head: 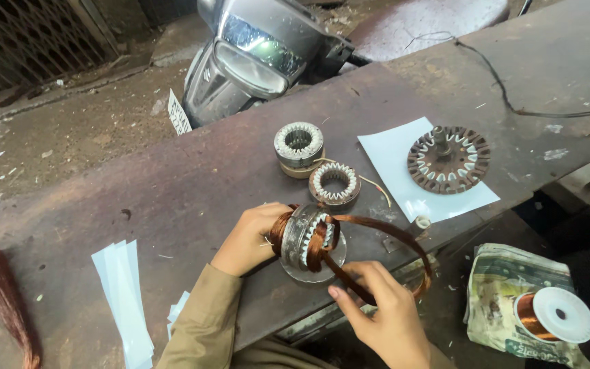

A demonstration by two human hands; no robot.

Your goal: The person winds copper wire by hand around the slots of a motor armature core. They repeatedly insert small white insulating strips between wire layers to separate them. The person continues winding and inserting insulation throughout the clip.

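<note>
A scooter (257, 58) stood nosed against a long rust-stained metal surface (172, 178) where a person worked copper winding into a motor stator (306, 236), held on edge near the surface's front lip. Further back lay a white sheet of paper (404, 171) bearing a bare slotted stator core (448, 159), two more stators, one upright (298, 145) and one flat (334, 184), and cut insulation strips (125, 294) at the left. A spool of copper wire (554, 316) sat on a bag at the lower right. The left hand (248, 239) clasped the stator's outer rim, fingers closed around it; the right hand (384, 311) pinched the looped copper coil (377, 253), fingers closed on the bundle. Judged from the grip, the work went best with the strands kept together under even tension and seated fully in a slot without scraping the lamination edges.
</note>
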